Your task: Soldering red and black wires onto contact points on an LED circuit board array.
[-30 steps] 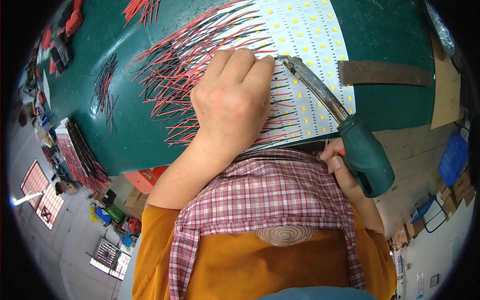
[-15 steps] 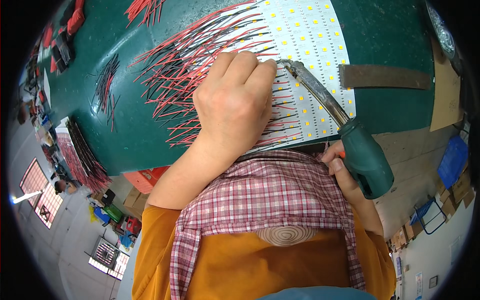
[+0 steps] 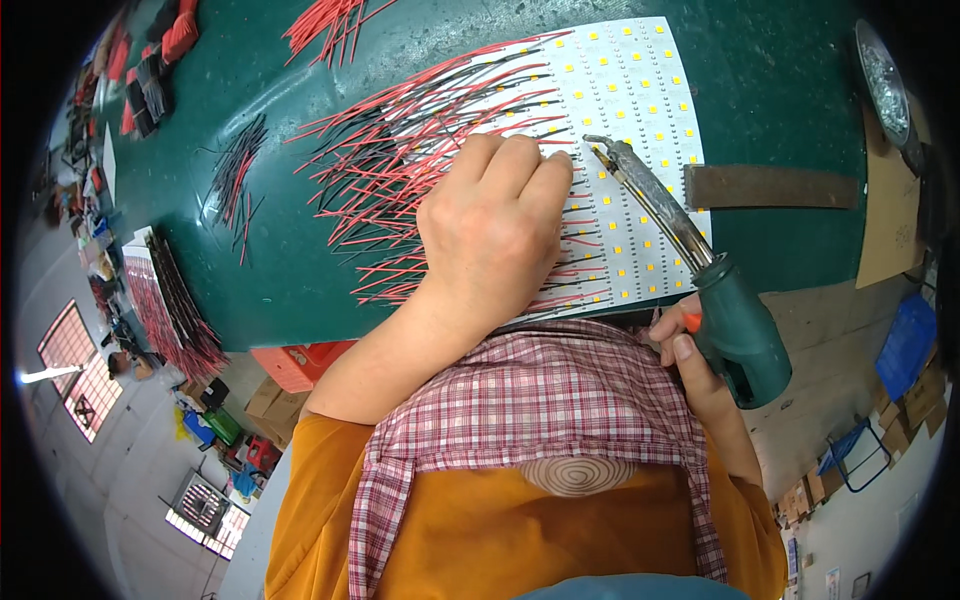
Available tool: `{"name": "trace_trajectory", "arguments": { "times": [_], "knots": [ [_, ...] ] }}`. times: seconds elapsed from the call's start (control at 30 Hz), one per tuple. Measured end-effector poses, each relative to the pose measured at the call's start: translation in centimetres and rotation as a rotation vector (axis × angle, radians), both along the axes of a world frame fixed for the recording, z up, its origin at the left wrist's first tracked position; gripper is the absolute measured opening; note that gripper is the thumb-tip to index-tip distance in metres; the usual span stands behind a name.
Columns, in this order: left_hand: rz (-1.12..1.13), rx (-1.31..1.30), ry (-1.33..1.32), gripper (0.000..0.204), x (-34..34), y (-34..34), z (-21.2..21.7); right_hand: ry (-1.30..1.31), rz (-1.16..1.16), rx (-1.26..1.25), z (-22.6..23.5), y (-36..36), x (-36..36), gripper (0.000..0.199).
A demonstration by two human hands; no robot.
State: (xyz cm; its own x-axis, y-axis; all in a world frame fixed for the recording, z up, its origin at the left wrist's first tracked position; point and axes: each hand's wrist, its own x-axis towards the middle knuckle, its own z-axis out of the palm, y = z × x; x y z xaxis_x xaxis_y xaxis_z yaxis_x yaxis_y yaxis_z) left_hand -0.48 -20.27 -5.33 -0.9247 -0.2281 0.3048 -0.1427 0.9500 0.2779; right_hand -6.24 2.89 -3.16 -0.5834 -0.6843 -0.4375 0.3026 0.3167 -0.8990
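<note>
A white LED board with rows of yellow chips lies on the green table. Red and black wires fan out leftward from its left half. Above these wires is my left hand, back up and fingers curled closed by the board; its fingertips and anything they pinch are hidden. My right hand is wrapped round the green handle of a soldering iron, near the table's front edge. The iron's dark tip points up and left, just above the board and close beside my left fingertips.
A dark flat bar touches the board's right edge. Loose dark wires and a red wire bundle lie to the left. A wired strip stack sits at the left table edge. At far right stands a round metal dish.
The whole view has shifted, so the board and both hands appear lower and slightly right. The soldering iron's tip has moved a little away from my left fingertips. Both hands stay closed.
</note>
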Motion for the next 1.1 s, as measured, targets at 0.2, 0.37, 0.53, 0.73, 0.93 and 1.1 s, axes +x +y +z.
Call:
{"name": "trace_trajectory", "arguments": {
  "times": [0.2, 0.37, 0.53, 0.73, 0.93, 1.1],
  "knots": [
    [0.018, 0.099, 0.012, 0.021, 0.0, 0.1, 0.0, -0.008, -0.022, 0.022, 0.0, -0.5, -0.5, 0.008],
    [-0.015, 0.153, 0.015, 0.024, 0.6, -0.6, 0.2, -0.025, 0.001, 0.036, 0.1, -0.4, -0.9, 0.009],
    [0.152, 0.120, -0.071, 0.017, 2.1, -4.4, 4.1, 0.079, -0.055, 0.037, 0.5, 0.2, -1.7, 0.032],
    [0.147, 0.199, 0.208, 0.016, -1.6, -4.9, 3.8, 0.095, -0.143, -0.001, 1.0, -1.1, -2.4, 0.036],
    [0.096, 0.320, 0.041, 0.008, -5.2, -4.5, 0.5, 0.160, -0.048, 0.022, 0.7, -2.8, -3.6, 0.034],
    [0.095, 0.376, 0.048, 0.004, -4.6, -3.6, 0.7, 0.198, -0.022, 0.039, 0.9, -2.7, -2.8, 0.031]
  ]
}}
